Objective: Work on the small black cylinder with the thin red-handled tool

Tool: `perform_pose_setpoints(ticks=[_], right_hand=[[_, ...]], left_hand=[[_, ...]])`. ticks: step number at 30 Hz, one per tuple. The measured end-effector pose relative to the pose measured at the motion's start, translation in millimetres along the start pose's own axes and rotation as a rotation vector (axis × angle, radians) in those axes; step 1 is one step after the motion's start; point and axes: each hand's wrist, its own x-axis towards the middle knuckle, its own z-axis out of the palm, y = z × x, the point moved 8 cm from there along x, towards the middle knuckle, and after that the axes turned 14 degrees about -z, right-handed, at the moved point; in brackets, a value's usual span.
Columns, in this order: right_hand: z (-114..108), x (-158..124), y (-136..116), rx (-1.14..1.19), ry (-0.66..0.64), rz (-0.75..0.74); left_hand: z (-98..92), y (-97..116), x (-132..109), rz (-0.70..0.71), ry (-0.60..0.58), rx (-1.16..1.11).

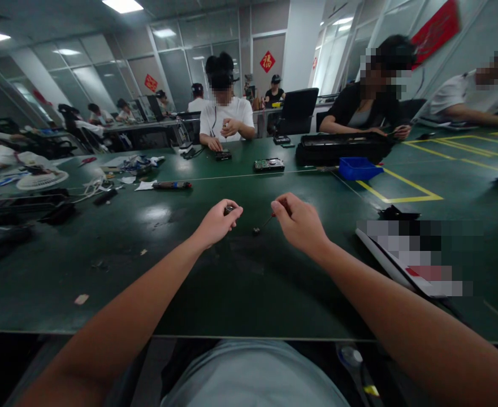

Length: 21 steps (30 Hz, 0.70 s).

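Observation:
Over the green table, my left hand (220,221) is closed around a small dark object (229,210), mostly hidden by the fingers. To its right, my right hand (296,217) pinches a thin screwdriver (267,222). A bit of red shows at the fingertips, and the handle is hidden in the palm. The shaft slants down and left towards a small dark metal part (256,230) at its tip. Whether that part lies on the table or hangs from the tip, I cannot tell.
Beyond the hands lie an opened hard drive (269,164), a blue tray (359,168) and a long black casing (344,148). A pen-shaped tool (172,185) is at left. A white box-like item (405,265) sits right of my forearm. Co-workers sit across the table.

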Motion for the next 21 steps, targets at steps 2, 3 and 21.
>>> perform_pose_setpoints(ticks=[2,3,21], right_hand=[[-1,0,0,-0.003,0.006,-0.001],[-2,0,-1,-0.003,0.009,-0.002],[4,0,-3,0.069,-0.045,-0.022]], left_hand=[[6.5,6,0,0.065,0.007,0.257],[11.6,9,0,0.104,0.001,0.369],[48.2,4,16,0.098,-0.229,0.629]])
